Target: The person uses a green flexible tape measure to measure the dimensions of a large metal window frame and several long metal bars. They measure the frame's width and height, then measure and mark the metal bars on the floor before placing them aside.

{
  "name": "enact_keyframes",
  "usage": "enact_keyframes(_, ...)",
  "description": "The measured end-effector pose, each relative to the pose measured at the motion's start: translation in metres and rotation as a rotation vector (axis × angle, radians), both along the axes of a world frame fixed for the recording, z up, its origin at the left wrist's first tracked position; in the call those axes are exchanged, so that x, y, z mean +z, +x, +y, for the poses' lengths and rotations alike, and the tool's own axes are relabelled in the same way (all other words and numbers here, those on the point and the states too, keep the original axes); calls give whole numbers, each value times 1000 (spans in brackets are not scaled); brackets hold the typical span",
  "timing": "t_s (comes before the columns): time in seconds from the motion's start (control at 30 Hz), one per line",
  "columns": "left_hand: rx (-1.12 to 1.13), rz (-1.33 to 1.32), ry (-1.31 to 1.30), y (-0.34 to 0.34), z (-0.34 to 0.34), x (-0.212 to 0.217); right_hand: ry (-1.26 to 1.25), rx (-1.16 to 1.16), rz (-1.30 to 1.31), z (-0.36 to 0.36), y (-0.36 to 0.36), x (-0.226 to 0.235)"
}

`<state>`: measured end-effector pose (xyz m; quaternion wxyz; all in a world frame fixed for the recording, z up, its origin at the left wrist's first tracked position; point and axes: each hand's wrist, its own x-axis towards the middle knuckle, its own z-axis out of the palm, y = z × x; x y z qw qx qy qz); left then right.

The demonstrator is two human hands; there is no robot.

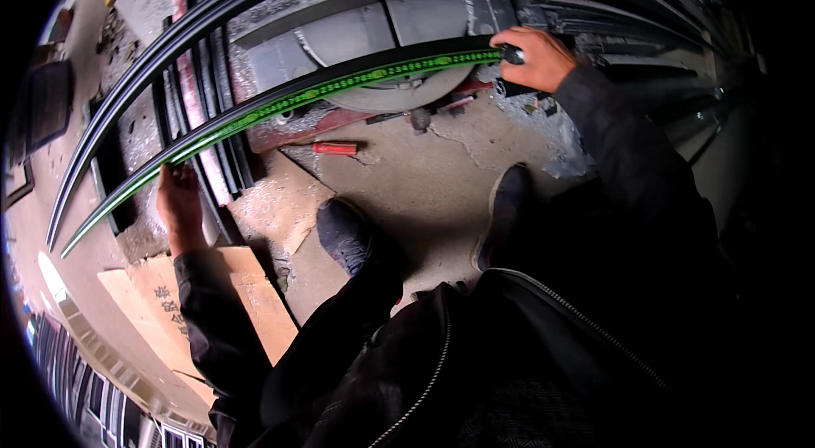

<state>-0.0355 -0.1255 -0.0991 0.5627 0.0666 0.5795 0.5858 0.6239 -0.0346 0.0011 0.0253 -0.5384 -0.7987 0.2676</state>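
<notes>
Steadying our profile [280, 102] across the saw [382, 32] bed | left hand [178, 202] supports its span | right hand [536, 58] clamps its end.

We see our left hand [178, 206] at eight o'clock gripping a long black profile with a green strip [323, 92], while our right hand [536, 58] at one o'clock closes on its other end. It lies across the grey saw base [373, 28] at twelve; a red-handled tool [337, 148] rests on the dusty floor [424, 185] just below.
</notes>
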Motion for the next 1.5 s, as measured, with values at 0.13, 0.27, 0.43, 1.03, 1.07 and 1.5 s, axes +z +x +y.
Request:
enact_keyframes(0.13,-41,107,-51,-19,-3,-4,29,26,-4,1,0,-6)
enact_keyframes(0.27,-59,159,-133,-1,2,8,31,-17,-30,-2,1,-11)
enact_keyframes(0.43,-67,317,-208,25,-10,41,27,-56,-63,7,-2,-19)
enact_keyframes(1.03,-1203,1887,369,177,54,79,39,-164,-154,10,-6,-15)
enact_keyframes(1.07,-1217,1897,366,176,55,78,39,-167,-157,11,-7,-16)
enact_keyframes(1.5,-1176,1935,433,166,56,68,60,-200,-185,10,-7,-19)
